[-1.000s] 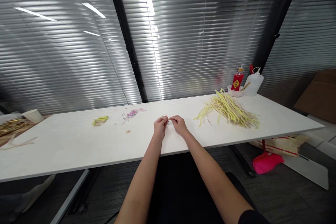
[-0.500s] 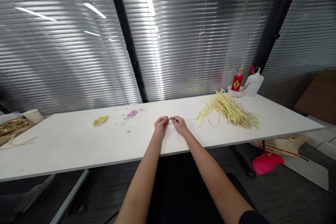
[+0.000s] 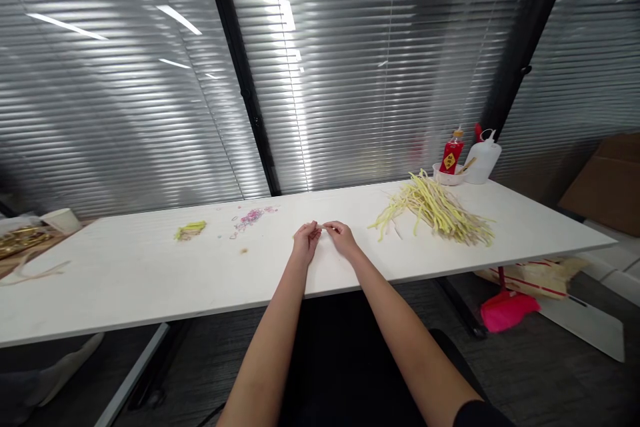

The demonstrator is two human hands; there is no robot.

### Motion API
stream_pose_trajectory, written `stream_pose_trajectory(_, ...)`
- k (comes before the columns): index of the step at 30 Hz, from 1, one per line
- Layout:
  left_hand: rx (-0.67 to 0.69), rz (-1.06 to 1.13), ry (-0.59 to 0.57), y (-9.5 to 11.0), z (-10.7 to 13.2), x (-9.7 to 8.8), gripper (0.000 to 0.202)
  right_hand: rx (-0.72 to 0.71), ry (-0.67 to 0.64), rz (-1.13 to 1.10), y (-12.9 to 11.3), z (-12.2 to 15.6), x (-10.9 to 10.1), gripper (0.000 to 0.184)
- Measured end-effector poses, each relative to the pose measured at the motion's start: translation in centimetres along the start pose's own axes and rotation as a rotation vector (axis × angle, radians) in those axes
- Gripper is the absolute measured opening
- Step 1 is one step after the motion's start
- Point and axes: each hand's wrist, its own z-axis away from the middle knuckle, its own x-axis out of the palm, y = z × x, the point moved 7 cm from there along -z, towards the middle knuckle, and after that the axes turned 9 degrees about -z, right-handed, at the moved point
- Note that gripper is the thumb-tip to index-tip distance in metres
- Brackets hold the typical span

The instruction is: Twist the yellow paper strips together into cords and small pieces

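Note:
My left hand [image 3: 306,240] and my right hand [image 3: 342,237] are close together over the white table [image 3: 150,280], near its front edge. Both have their fingers pinched. A thin pale strand [image 3: 322,227] spans the small gap between the fingertips; most of it is hidden by the fingers, so its exact kind is unclear. To the right lies a large loose heap of long yellow and pale strands [image 3: 440,213]. Left of my hands is a scatter of small pink and purple loops [image 3: 251,217], like rubber bands. Beyond it sits a small bundle of short yellow strands [image 3: 191,231].
A red bottle [image 3: 452,155] stands in a shallow bowl [image 3: 445,177] beside a white squeeze bottle [image 3: 483,161] at the back right. Window blinds [image 3: 345,67] rise behind the table. A white cup [image 3: 62,220] and golden items [image 3: 23,241] lie far left.
My fingers shift slightly around the pale strand, both hands staying in nearly the same place. The things on the table have not moved.

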Motion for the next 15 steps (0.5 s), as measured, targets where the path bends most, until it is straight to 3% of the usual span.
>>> stream_pose_trajectory(5, -0.012, 0.118, 0.113, -0.1, -0.4, -0.8, 0.018, 0.072, 0.071, -0.050, 0.4, 0.1, -0.7, 0.038)
stream_pose_trajectory(10, 0.080, 0.254, 0.188, 0.6, -0.5, -1.7, 0.014, 0.106, 0.441, -0.179, 1.0, 0.4, -3.7, 0.068)
stream_pose_trajectory(15, 0.106, 0.310, 0.228, 0.9, -0.2, -2.0, 0.025, 0.078, 0.723, -0.125, 0.7, 1.4, -5.9, 0.070)
